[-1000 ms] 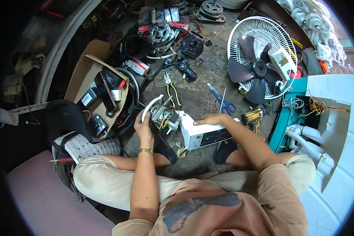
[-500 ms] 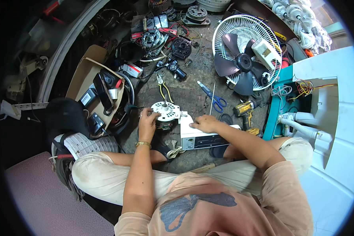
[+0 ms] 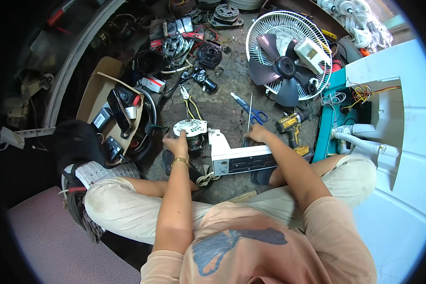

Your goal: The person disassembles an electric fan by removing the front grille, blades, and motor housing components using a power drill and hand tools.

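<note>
My left hand (image 3: 176, 144) is closed on the side of a fan motor (image 3: 190, 128) with a white, slotted round cover and a shaft pointing up. Its thumb presses the cover's near rim. The motor joins a white control housing (image 3: 244, 152) with a dark panel on its near side. Just beyond that housing, my right hand (image 3: 259, 134) curls round the near end of a screwdriver (image 3: 250, 111), whose long thin shaft points away from me. The fingers hide most of the handle. Blue-handled scissors (image 3: 256, 115) lie right beside the shaft.
Yellow-handled pliers (image 3: 190, 105) lie beyond the motor. A yellow-black cordless drill (image 3: 293, 128) rests at right, below a fan with dark blades (image 3: 285, 67). A cardboard box (image 3: 92, 97) of parts stands at left. Teal and white casings (image 3: 388, 94) border the right.
My right hand has left the top of the white housing and reached right and forward to the screwdriver. The left hand's grip has shifted lower on the motor, which now tilts. The view has shifted slightly.
</note>
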Available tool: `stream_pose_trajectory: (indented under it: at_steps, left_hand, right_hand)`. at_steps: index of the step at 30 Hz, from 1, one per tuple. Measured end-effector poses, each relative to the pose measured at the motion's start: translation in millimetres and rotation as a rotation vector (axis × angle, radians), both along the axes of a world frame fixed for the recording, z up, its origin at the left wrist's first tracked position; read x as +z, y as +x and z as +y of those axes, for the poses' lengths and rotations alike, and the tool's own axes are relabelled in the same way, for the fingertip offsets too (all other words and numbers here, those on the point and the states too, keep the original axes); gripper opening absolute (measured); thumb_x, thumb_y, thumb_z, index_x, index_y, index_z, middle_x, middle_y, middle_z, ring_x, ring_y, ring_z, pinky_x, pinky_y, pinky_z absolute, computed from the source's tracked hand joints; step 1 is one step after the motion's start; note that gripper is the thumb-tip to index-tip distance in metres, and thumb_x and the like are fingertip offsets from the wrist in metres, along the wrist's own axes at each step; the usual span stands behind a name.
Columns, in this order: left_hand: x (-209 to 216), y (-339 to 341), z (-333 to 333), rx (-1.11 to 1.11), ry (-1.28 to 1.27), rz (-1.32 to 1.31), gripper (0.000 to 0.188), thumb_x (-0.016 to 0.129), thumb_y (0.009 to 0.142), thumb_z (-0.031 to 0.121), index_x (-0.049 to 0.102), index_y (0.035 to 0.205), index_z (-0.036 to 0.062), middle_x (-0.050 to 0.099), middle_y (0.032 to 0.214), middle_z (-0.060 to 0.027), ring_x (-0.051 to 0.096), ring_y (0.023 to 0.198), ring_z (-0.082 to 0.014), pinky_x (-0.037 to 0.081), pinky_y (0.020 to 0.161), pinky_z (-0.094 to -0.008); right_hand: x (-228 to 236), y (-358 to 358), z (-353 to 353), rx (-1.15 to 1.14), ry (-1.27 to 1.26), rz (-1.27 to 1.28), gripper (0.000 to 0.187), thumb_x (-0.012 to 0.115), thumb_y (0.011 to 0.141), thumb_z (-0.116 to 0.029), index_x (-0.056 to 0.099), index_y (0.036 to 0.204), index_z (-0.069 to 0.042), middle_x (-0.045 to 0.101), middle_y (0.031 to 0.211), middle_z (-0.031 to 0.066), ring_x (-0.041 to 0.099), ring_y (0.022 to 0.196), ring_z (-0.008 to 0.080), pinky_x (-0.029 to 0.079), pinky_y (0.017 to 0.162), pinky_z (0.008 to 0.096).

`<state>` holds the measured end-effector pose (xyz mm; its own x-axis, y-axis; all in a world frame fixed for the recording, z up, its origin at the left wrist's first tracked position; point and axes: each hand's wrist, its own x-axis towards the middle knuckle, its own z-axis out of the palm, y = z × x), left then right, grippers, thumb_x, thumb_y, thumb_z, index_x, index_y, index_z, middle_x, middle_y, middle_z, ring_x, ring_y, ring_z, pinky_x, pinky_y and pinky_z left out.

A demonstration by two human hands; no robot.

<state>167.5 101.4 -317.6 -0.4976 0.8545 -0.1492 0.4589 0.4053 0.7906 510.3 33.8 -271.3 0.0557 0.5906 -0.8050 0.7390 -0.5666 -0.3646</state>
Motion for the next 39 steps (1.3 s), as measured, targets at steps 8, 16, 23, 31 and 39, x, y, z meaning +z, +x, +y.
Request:
stream_pose_trajectory:
  at_steps: [8, 16, 23, 31, 39]
  left_hand:
    - [30, 21, 13, -0.017, -0.321, -0.619, 0.052, 0.071, 0.085, 0.017, 0.060, 0.126, -0.0118, 0.069, 0.117, -0.0173, 0.067, 0.102, -0.0227, 0.050, 0.090, -0.0339]
    - [-4, -32, 86, 0.295, -0.659, -0.994, 0.043, 0.062, 0.094, 0.031, 0.063, 0.122, -0.0014, 0.067, 0.124, -0.0154, 0.064, 0.108, -0.0300, 0.048, 0.099, -0.0465]
    - [6, -28, 102, 0.306, -0.654, -1.069, 0.055, 0.060, 0.093, 0.043, 0.060, 0.128, 0.0015, 0.062, 0.133, -0.0162, 0.059, 0.117, -0.0351, 0.038, 0.109, -0.0543]
    - [51, 58, 15, 0.449, -0.219, -0.053, 0.051, 0.058, 0.085, 0.027, 0.062, 0.122, -0.0091, 0.063, 0.117, -0.0321, 0.055, 0.117, -0.0491, 0.041, 0.106, -0.0519]
    - [-58, 49, -59, 0.365, -0.545, -1.377, 0.038, 0.044, 0.106, 0.033, 0.056, 0.127, 0.0042, 0.062, 0.129, -0.0120, 0.063, 0.114, -0.0293, 0.050, 0.102, -0.0471]
  right_hand:
    - [-6, 53, -25, -0.041, 0.018, -0.429, 0.040, 0.066, 0.090, -0.033, 0.070, 0.119, -0.005, 0.069, 0.124, 0.0191, 0.066, 0.117, 0.0344, 0.054, 0.097, 0.0434]
    - [42, -46, 26, 0.082, -0.115, 0.204, 0.106, 0.050, 0.084, -0.081, 0.047, 0.144, 0.006, 0.048, 0.146, 0.0310, 0.045, 0.139, 0.0421, 0.036, 0.115, 0.0454]
    - [49, -86, 8, 0.134, -0.192, 0.316, 0.144, 0.064, 0.070, -0.084, 0.004, 0.154, 0.016, 0.013, 0.161, 0.0362, 0.015, 0.153, 0.0426, 0.019, 0.124, 0.0430]
    - [67, -39, 6, 0.115, -0.182, 0.208, 0.125, 0.063, 0.078, -0.078, 0.021, 0.154, 0.011, 0.028, 0.159, 0.0325, 0.031, 0.148, 0.0406, 0.028, 0.121, 0.0413]
    - [134, -106, -31, 0.510, 0.438, 0.043, 0.069, 0.082, 0.076, -0.034, 0.055, 0.136, -0.013, 0.068, 0.114, 0.0194, 0.067, 0.105, 0.0385, 0.054, 0.089, 0.0480]
